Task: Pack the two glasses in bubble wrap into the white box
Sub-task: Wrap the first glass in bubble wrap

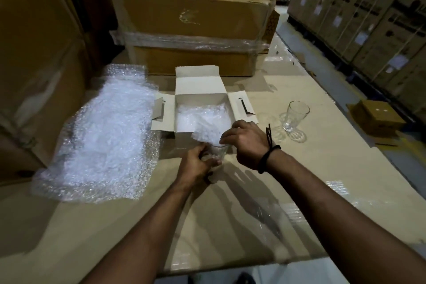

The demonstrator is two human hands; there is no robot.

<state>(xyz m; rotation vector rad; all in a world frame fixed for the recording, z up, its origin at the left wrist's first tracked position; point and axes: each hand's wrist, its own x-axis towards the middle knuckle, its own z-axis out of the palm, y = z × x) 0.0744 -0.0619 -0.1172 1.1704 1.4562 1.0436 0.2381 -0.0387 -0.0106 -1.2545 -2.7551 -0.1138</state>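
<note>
Head view showed spare bubble wrap lying left. Our left hand had closed around one glass, steadying it; our right hand pinched a wrap sheet over it, before the white box. The second glass waited bare, rightward.

I see dim warehouse light, long arm shadows on the desk, glare off bubble wrap, edges bowed and softly blurred
</note>
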